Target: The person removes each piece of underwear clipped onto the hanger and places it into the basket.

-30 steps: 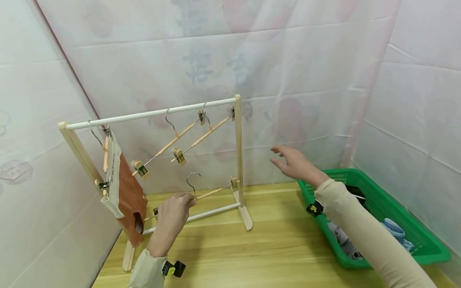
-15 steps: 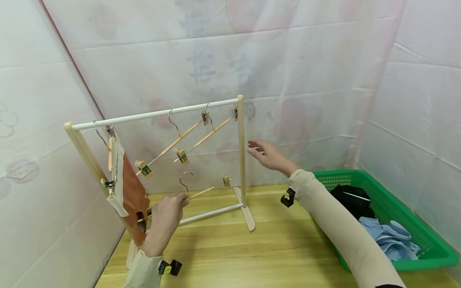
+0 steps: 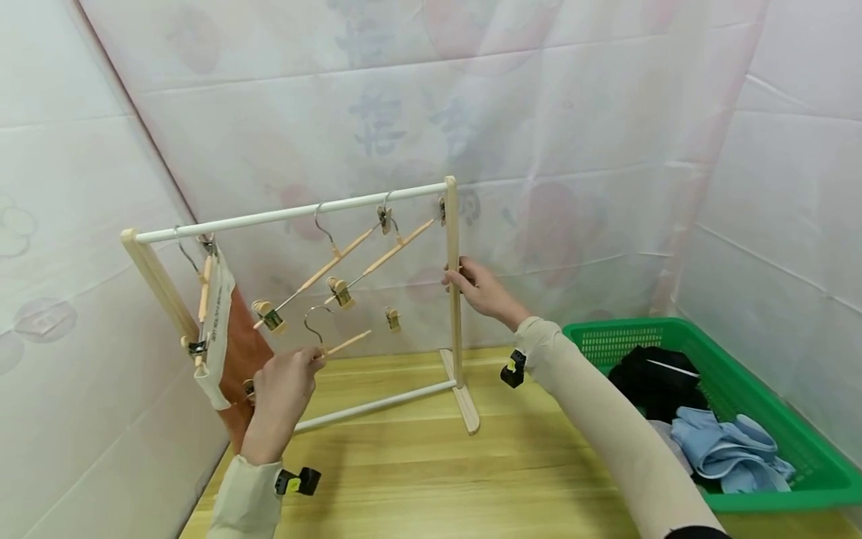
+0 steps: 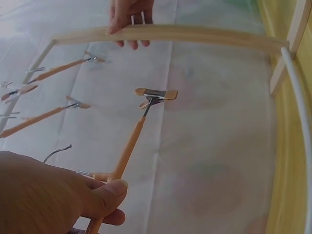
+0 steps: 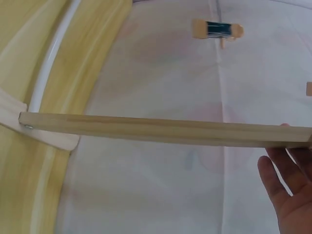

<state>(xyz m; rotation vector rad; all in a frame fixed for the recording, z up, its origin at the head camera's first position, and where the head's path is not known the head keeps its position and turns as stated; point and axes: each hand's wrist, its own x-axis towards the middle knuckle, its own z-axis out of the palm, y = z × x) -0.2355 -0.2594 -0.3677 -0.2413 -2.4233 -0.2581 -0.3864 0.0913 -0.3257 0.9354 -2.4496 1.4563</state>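
My left hand (image 3: 283, 393) pinches a wooden clip hanger (image 3: 350, 343) by the middle of its bar, below the rack's top rail. In the left wrist view, thumb and fingers hold the bar beneath the hook, and the hanger's far clip (image 4: 156, 94) has nothing in it. My right hand (image 3: 490, 293) grips the right post (image 3: 453, 224) of the small clothes rack, thumb on one side and fingers behind. Two bare clip hangers (image 3: 333, 262) hang slanted from the white rail (image 3: 269, 217). At the rail's left end an orange-brown garment (image 3: 245, 337) with a pale waistband hangs clipped.
A green plastic basket (image 3: 788, 500) stands on the right of the wooden table (image 3: 431, 479). In it lie a black cloth item (image 3: 649, 385) and a light blue one (image 3: 727, 449). A white lower bar (image 3: 384, 402) joins the rack's feet. Pale sheets hang behind and at the sides.
My right hand has moved left from above the basket and taken hold of the rack's right post. My left hand has shifted left and up with the hanger, towards the hung garment.
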